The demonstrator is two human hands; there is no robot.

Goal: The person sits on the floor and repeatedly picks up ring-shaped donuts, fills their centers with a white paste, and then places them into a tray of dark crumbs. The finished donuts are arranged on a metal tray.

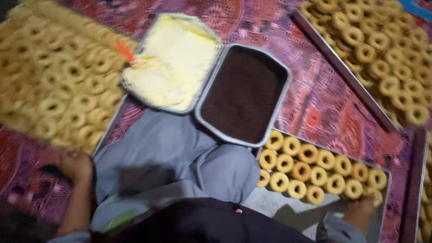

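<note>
My left hand (75, 164) is curled at the near corner of the left tray (109, 122), which is packed with several pale ring-shaped pastries (67, 94). My right hand (360, 210) rests low on the lower right tray (270, 200), its fingers beside the nearest rings (315, 173). Blur hides whether that hand holds one. Between the trays my grey-trousered knees (180, 157) are folded. Just beyond them sit a pan of pale yellow cream (173, 60) and a pan of dark brown powder (245, 92).
A third tray of rings (382, 49) lies at the upper right, and another tray edge (416, 180) runs down the right side. Everything sits on a purple and red patterned cloth (324, 103). An orange utensil handle (124, 50) sticks out of the cream.
</note>
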